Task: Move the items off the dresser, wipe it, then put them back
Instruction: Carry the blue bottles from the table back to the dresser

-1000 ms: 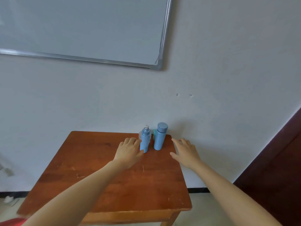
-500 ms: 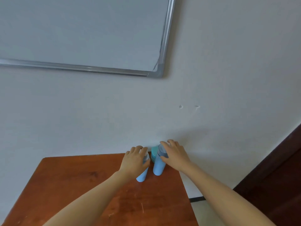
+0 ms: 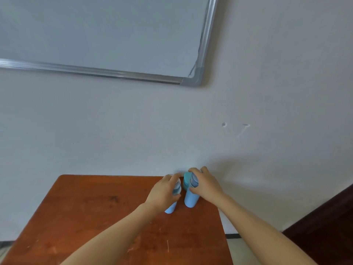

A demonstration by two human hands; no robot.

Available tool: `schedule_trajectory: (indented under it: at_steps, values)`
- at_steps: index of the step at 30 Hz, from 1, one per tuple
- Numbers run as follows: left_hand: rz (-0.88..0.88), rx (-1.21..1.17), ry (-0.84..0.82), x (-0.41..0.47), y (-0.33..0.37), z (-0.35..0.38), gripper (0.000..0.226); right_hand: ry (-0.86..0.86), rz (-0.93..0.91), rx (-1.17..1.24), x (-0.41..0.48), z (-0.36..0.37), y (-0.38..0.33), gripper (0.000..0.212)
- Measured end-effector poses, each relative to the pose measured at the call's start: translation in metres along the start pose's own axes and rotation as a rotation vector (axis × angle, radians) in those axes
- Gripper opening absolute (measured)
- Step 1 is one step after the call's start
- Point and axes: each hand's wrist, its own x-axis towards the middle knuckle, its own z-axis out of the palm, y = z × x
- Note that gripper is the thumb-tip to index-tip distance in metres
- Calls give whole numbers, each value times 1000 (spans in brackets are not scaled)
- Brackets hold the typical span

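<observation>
Left hand [image 3: 164,194] gripped pump bottle [image 3: 171,208], right hand [image 3: 206,185] capped bottle [image 3: 191,201], both near tops; likely light, stiff, slick, so mid-body hold steadier

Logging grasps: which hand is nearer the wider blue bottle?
Right. The right hand grips the wider blue bottle at its top; the left hand grips the slimmer bottle beside it.

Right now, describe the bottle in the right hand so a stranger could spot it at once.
Below the whiteboard, a brown wooden dresser stands against the wall. At its far right corner the right hand grips the wide pale blue bottle. It is broader than the slim pale blue bottle that the left hand grips, and stands nearer the dresser's right edge.
</observation>
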Motion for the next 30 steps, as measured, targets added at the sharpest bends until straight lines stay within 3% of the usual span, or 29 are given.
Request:
schedule_trajectory:
  at_steps: [18,25,30]
  values:
    - [-39,-40,62,-42,12,-18,53,19,-71,63,-44,-5,2,60]
    - [150,-24,-19,-46,9,-21,53,79,75,29,-97,-12,-17,60]
    - [370,-91,-125,-65,10,-29,54,179,285,15,-155,1,-45,62]
